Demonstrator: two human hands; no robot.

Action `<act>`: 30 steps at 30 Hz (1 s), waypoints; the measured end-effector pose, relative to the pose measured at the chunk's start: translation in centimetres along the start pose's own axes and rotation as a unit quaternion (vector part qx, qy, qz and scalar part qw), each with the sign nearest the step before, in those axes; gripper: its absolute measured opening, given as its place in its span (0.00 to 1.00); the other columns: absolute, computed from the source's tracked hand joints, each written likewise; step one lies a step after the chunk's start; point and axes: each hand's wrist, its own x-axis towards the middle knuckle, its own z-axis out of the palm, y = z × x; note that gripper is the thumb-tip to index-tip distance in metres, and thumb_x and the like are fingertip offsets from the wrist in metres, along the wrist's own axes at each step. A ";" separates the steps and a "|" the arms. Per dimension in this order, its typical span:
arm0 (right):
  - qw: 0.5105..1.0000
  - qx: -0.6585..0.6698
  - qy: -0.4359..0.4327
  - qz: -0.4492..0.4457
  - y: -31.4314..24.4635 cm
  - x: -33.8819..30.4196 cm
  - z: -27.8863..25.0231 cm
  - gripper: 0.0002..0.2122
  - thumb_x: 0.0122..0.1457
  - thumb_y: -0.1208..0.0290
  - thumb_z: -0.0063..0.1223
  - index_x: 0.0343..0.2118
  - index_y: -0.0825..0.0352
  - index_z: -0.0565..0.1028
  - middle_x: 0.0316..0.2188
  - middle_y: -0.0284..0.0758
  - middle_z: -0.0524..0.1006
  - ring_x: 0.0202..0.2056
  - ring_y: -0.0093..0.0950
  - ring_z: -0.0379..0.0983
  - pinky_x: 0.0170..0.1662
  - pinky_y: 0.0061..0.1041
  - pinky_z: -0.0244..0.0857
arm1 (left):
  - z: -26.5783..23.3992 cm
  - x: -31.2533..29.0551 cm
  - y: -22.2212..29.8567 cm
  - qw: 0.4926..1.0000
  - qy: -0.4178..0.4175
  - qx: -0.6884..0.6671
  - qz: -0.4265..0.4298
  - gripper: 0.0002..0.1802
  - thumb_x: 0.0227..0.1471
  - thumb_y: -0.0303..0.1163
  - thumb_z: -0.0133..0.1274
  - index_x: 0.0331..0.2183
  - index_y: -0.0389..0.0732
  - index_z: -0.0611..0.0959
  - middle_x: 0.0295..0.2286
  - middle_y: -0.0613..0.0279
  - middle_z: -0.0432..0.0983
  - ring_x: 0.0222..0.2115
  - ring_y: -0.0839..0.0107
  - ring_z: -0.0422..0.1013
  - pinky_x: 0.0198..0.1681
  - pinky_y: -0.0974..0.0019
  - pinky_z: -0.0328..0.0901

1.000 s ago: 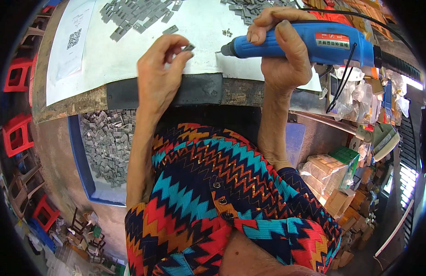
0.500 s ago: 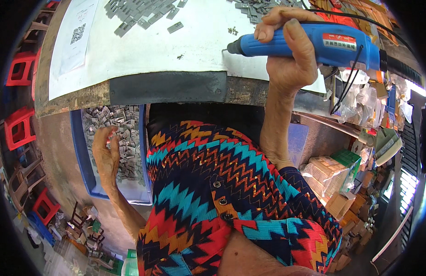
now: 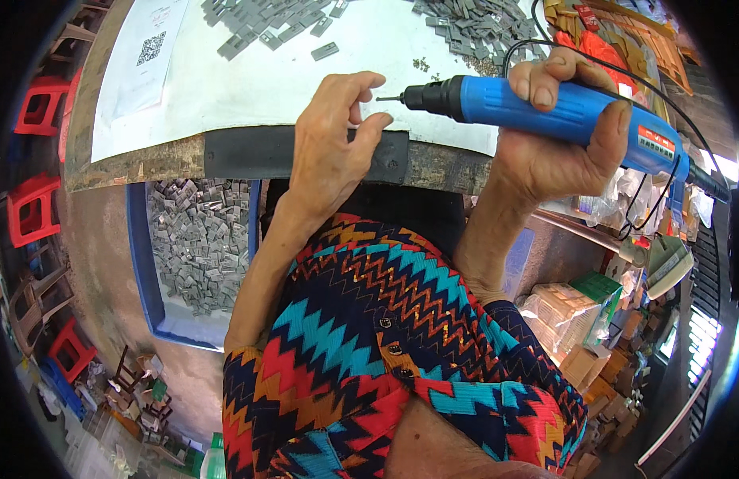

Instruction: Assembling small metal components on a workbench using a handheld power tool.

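My right hand [image 3: 561,132] is wrapped round a blue electric screwdriver [image 3: 577,120], its black nose and thin bit pointing left over the table's front edge. Just left of the bit tip is my left hand [image 3: 333,140], forefinger and thumb apart and the other fingers partly curled. Nothing shows between them. On the white sheet [image 3: 250,92] covering the table, small flat grey parts [image 3: 274,20] lie in a loose pile, with a single grey part [image 3: 325,51] apart from it. A second heap of grey parts [image 3: 481,28] lies behind the screwdriver.
Below the table's edge at left, a blue bin [image 3: 142,271] holds many similar grey parts. A printed paper [image 3: 150,52] lies on the sheet's left side. Black cable [image 3: 665,80] runs behind my right hand. Red stools [image 3: 36,209] stand far left; cartons [image 3: 585,363] are at right.
My left hand has come up from over the blue bin to the screwdriver's tip. My right hand has shifted the screwdriver slightly right and down, with its bit now angled otherwise.
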 end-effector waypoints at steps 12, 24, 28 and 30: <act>1.000 -0.004 0.011 0.002 0.2 0.0 -0.5 0.20 0.53 0.58 0.46 0.36 0.75 0.74 0.30 0.47 0.70 0.24 0.28 0.63 0.31 0.29 0.55 | 0.8 -0.1 -1.4 0.990 -0.025 -0.107 -0.093 0.08 0.49 0.24 0.53 0.34 0.35 0.76 0.25 0.70 0.71 0.24 0.85 0.64 0.28 0.82 0.60; 1.000 -0.010 0.012 0.006 0.2 -0.2 -0.6 0.19 0.53 0.58 0.46 0.37 0.73 0.74 0.31 0.46 0.70 0.24 0.28 0.64 0.31 0.29 0.56 | 0.9 0.0 -1.6 0.989 -0.025 -0.104 -0.103 0.06 0.48 0.24 0.53 0.32 0.35 0.78 0.23 0.69 0.71 0.23 0.85 0.65 0.26 0.81 0.60; 1.000 -0.004 0.012 0.016 0.3 -0.4 -0.6 0.19 0.53 0.59 0.46 0.37 0.72 0.74 0.31 0.46 0.70 0.24 0.28 0.64 0.31 0.30 0.56 | 0.6 -0.1 -1.7 0.988 -0.029 -0.110 -0.108 0.06 0.48 0.24 0.53 0.32 0.35 0.79 0.22 0.69 0.71 0.23 0.84 0.65 0.26 0.81 0.60; 1.000 -0.011 0.007 0.015 0.3 -0.3 -0.7 0.19 0.54 0.59 0.46 0.37 0.72 0.74 0.31 0.46 0.70 0.24 0.28 0.64 0.31 0.30 0.56 | 0.6 -0.1 -1.7 0.987 -0.033 -0.114 -0.107 0.06 0.47 0.25 0.53 0.32 0.36 0.80 0.22 0.69 0.72 0.22 0.84 0.65 0.25 0.81 0.60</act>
